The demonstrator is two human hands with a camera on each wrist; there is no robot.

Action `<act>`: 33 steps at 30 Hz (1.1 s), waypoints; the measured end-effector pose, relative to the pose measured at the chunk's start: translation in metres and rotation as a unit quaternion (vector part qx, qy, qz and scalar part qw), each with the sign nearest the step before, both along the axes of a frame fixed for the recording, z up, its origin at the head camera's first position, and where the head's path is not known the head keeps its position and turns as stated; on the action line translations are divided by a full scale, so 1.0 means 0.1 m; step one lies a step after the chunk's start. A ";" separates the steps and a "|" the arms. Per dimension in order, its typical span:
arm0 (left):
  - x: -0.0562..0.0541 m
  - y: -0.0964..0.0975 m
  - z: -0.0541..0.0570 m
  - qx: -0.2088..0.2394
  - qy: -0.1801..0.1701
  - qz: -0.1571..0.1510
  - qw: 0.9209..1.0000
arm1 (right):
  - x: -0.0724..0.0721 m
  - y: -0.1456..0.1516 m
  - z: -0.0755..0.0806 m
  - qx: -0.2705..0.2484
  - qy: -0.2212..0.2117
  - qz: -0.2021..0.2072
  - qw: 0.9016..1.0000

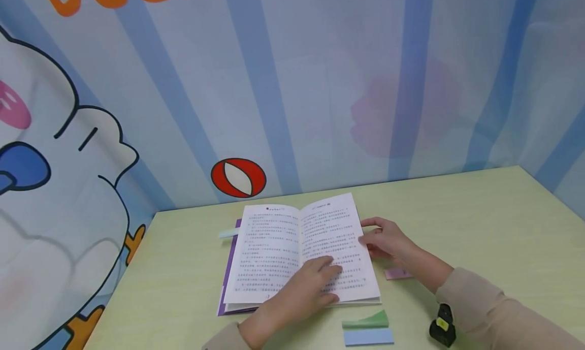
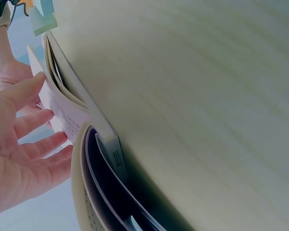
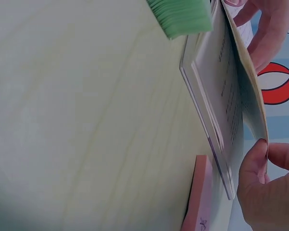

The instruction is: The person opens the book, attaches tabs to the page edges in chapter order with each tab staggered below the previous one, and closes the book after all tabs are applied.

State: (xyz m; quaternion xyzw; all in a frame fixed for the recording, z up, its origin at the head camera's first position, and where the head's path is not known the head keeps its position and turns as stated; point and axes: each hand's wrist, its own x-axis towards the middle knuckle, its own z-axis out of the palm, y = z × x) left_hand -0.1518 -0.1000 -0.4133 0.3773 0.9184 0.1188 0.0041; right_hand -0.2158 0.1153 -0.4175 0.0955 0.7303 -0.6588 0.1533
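On the pale table (image 1: 480, 218) lies an open, purple-covered, printed book (image 1: 269, 256).

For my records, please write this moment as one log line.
left hand: rests on right page; right hand: pinches its edge; book: open on table; pink notes: beside book

Pale-blue printed wall (image 1: 320, 86), darker blue stripes (image 1: 261, 86); cropped orange lettering (image 1: 111, 2) at top; white, black-outlined cartoon figure (image 1: 59, 197) at left; red-and-white ball picture (image 1: 238, 178); pale yellow-green wood-grain tabletop (image 1: 480, 223) below.
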 end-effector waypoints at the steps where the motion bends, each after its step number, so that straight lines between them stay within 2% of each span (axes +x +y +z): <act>1: 0.00 0.00 0.00 0.001 -0.002 0.001 1.000 | 0.00 0.00 0.01 -0.005 0.001 -0.001 1.000; 6: 0.00 0.01 0.01 0.010 -0.013 0.006 1.000 | 0.02 0.00 0.04 -0.019 0.007 0.005 1.000; 10: 0.00 0.00 0.01 0.038 -0.033 0.016 0.999 | 0.02 -0.01 0.07 -0.022 0.007 0.010 1.000; 17: -0.04 0.00 0.05 0.105 -0.087 0.056 0.989 | 0.03 -0.03 0.18 -0.058 0.019 0.037 0.997; 21: -0.05 0.00 0.11 0.150 -0.114 0.073 0.979 | 0.05 -0.06 0.27 -0.078 0.045 0.071 0.993; 27: -0.07 -0.01 0.17 0.228 -0.161 0.074 0.957 | 0.06 -0.12 0.35 -0.097 0.076 0.106 0.987; 33: -0.12 0.01 0.27 0.262 -0.172 0.091 0.945 | 0.07 -0.22 0.44 -0.125 0.092 0.129 0.979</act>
